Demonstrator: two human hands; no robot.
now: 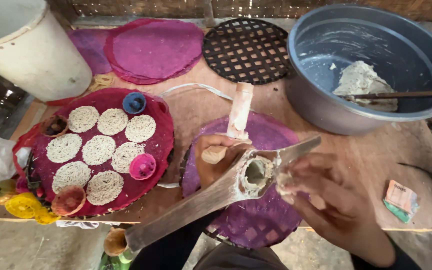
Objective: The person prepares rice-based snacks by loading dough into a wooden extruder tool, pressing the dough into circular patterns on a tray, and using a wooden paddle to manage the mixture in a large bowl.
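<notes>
My left hand (215,161) grips a long wooden press (216,192) with a round cylinder hole in its middle, held over a purple cloth mat (268,136). A wooden plunger handle (239,111) sticks up past the hand. My right hand (321,195), blurred, is at the cylinder's right side, its fingers carrying a bit of pale dough against the opening. To the left lies a dark red cloth tray (162,135) with several round lacy noodle discs (98,149) on it.
A big grey metal basin (321,107) at the right holds a lump of white dough (363,82) and a stick. A black lattice mat (246,50), purple cloths (156,47), a white bucket (31,50) and small coloured moulds (142,166) lie around. A folded note (400,199) is at the right.
</notes>
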